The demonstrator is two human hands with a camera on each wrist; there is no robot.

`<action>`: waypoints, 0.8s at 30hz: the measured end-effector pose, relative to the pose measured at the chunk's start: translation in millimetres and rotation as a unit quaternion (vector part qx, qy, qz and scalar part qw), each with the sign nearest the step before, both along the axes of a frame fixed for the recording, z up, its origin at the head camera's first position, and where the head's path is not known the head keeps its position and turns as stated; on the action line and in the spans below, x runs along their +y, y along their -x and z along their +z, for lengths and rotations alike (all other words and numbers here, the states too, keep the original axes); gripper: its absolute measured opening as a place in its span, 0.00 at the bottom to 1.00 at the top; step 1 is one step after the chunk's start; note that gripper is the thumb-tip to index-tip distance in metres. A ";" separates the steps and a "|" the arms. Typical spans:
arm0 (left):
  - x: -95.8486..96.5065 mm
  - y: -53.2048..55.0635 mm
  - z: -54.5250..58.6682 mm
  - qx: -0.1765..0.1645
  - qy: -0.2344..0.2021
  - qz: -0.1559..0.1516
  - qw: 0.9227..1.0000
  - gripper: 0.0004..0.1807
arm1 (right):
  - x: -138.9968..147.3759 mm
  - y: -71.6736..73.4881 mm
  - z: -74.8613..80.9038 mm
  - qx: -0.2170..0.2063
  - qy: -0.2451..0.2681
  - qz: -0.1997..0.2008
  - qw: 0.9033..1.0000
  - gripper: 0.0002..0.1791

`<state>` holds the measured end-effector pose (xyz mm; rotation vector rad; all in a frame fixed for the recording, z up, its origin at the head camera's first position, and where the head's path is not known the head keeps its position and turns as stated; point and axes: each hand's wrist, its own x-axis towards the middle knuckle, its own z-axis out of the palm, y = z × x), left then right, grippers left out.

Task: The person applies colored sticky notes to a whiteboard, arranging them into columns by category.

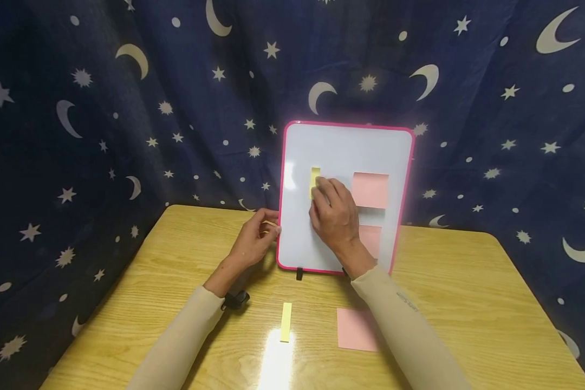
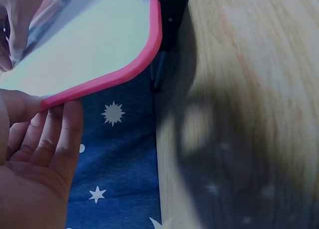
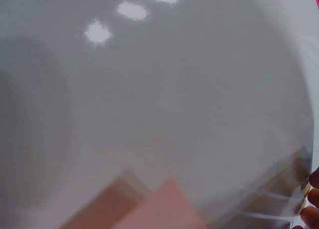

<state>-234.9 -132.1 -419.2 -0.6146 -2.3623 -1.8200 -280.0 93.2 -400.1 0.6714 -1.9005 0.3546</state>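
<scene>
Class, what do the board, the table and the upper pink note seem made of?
Board: probably coated sheet, glossy, reflecting bright spots.
Table: wood or wood-look laminate, grained, with glare.
Upper pink note: likely thin matt paper, shadowed below its edge.

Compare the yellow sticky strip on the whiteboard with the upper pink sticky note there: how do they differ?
Colour: the strip is yellow; the note is pink.
Shape: the strip is narrow and tall; the note is broader, nearly square.
View: the right hand partly covers the strip; the note shows almost whole.
Shared: both are on the whiteboard.
</scene>
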 end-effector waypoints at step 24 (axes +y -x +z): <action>-10.6 21.2 -20.5 0.057 0.078 0.029 0.995 0.18 | 7.0 -7.7 -10.3 -0.033 -0.037 -0.017 0.999 0.22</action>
